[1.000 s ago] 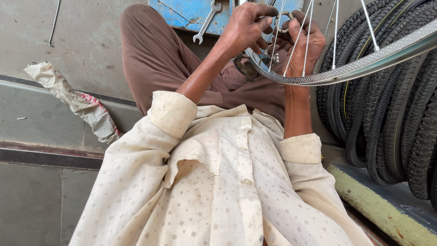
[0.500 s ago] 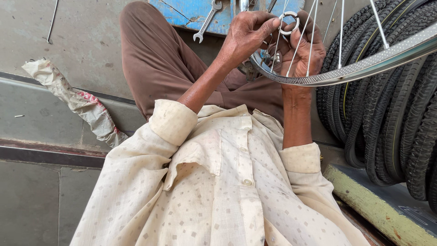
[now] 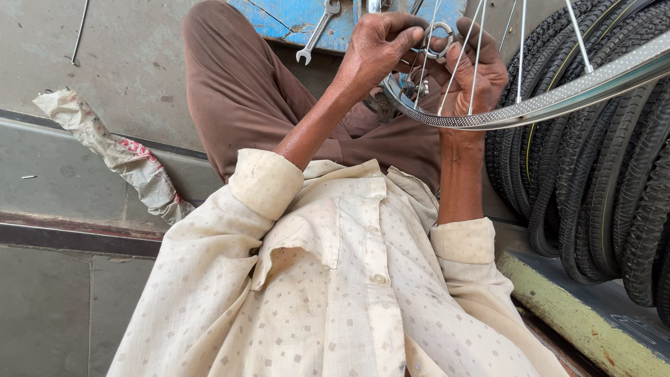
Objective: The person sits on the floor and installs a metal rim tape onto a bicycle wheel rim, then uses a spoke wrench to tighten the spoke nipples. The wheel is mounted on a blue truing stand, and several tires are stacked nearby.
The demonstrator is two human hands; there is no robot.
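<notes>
Head view: hands (image 3: 426, 56) on wheel rim (image 3: 558, 101).

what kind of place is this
Most likely a roadside bicycle repair stall. Black bicycle tyres stand stacked on the right, the left hand and right hand work on a spoked wheel rim, and a spanner lies on a blue box.

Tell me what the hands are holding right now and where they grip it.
The left hand pinches a small round metal ring tool by its rim; the right hand reaches through the wheel's spokes beside it.
</notes>
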